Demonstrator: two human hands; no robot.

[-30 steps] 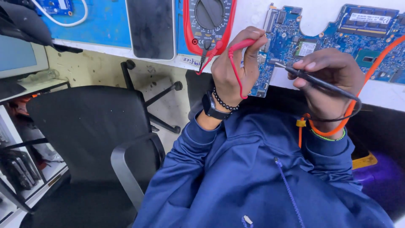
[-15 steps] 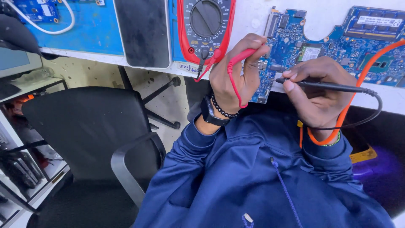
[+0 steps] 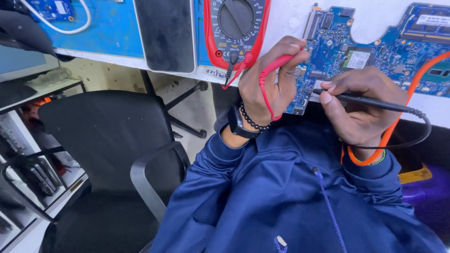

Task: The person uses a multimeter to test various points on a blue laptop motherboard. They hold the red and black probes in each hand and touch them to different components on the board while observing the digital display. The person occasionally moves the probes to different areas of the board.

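Spreading across the upper right of the frame, the blue circuit board (image 3: 370, 51) lies flat on the white bench (image 3: 286, 18), its long axis running left to right. Left of it at top centre sits the red-cased multimeter (image 3: 236, 28), with a dark tablet (image 3: 165, 35) beside that and an empty black chair (image 3: 103, 136) in the lower left. The left hand (image 3: 272, 82) is closed around the red probe (image 3: 277, 62), its tip hidden behind the fingers at the board's lower left corner. The right hand (image 3: 363, 105) pinches the black probe (image 3: 365, 100) like a pen, lying nearly level, tip pointing left toward that same corner. An orange cable (image 3: 398, 117) crosses the right wrist.
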